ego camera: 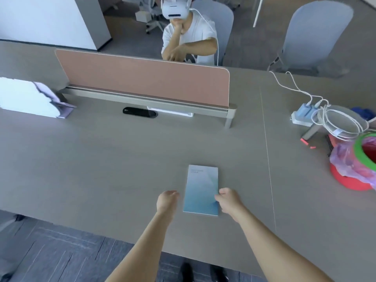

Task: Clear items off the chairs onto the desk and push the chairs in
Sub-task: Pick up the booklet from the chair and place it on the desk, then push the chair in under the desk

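A thin blue rectangular booklet (201, 190) lies flat on the grey worktop (101, 159), close to its near edge. The left hand (166, 201) hovers just left of the booklet, fingers loosely curled, grasping nothing. The right hand (228, 200) touches the booklet's near right edge with its fingertips; whether it grips the edge cannot be told. Farther right sits a red bucket with a green rim (354, 171). A pink divider panel (142, 80) stands across the far side, two pale grey chairs (315, 35) beyond it.
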`<state>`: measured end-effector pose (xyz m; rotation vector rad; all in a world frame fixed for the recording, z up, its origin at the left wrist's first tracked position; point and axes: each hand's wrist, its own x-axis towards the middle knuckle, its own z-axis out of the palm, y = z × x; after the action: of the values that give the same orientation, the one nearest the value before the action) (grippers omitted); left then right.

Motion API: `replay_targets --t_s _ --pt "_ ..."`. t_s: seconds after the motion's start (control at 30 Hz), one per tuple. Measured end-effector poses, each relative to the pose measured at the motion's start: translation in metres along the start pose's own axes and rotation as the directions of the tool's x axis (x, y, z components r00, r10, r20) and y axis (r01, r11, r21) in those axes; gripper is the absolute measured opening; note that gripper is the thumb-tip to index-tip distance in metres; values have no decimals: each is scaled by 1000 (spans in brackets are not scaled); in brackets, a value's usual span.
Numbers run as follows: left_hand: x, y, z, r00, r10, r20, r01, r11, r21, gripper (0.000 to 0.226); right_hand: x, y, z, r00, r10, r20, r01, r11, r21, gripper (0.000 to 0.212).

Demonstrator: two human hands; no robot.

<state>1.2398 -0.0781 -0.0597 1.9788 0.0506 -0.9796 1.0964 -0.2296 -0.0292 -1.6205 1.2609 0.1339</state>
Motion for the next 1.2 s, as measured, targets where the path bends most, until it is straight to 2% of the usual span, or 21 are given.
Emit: replay_targets --t_s 0.13,0.23,0.3,0.37,0.4,0.43,0.47,0.53,0.57,0.6,0.67,0.7,0.77,0.87,0.93,1.03,1.1,1.2 --pt "-29 13 -30 994 57 -95 -67 993 -102 11 3 -50 3 984 -175 38 177 982 -71 23" --pt "-64 26 -66 960 105 -259 -155 971 -184 11 -11 -104 24 916 -350 196 369 927 -69 16" --pt "-96 31 -93 907 120 -403 -217 955 -204 10 -29 -138 45 844 -447 296 468 884 -2 12" --pt "-127 32 -115 820 114 -561 -252 952 -175 11 -50 -160 60 761 -530 375 550 833 61 12" --pt "-142 30 -123 758 96 -645 -244 959 -145 18 -61 -168 66 720 -559 412 576 812 97 12" --pt "-160 25 -132 654 78 -753 -222 971 -93 25 -73 -175 72 670 -584 458 601 789 126 13" --pt "-175 19 -138 515 96 -852 -174 985 6 28 -83 -182 77 631 -602 489 621 770 148 13" --pt "-206 3 -147 199 201 -959 20 978 209 31 -104 -192 85 540 -636 550 668 722 180 14" --pt "-219 -7 -151 91 225 -970 141 961 237 36 -113 -196 88 499 -649 574 687 700 194 15" --pt "-232 -17 -158 30 203 -979 251 946 204 43 -123 -199 91 459 -657 598 703 680 209 16" --pt "-249 -40 -171 71 47 -996 387 919 71 58 -140 -202 96 398 -664 633 722 653 230 17" --pt "-255 -55 -176 113 -59 -992 393 920 -10 62 -149 -201 98 368 -664 651 731 639 238 16" --pt "-262 -91 -178 192 -230 -954 322 933 -160 56 -163 -198 100 315 -663 679 751 611 249 14" --pt "-265 -134 -170 269 -371 -889 239 920 -312 40 -175 -192 104 282 -646 710 770 593 235 15" --pt "-259 -139 -168 276 -394 -877 90 919 -384 50 -178 -189 111 273 -635 723 778 587 222 15" --pt "-238 -108 -177 312 -339 -888 -111 915 -388 72 -175 -185 122 300 -630 716 783 592 193 15" --pt "-220 -92 -185 329 -294 -897 -85 937 -338 70 -173 -180 132 312 -621 719 784 596 175 16" --pt "-212 -85 -191 337 -276 -900 102 961 -256 48 -174 -174 141 301 -620 725 780 597 187 15"
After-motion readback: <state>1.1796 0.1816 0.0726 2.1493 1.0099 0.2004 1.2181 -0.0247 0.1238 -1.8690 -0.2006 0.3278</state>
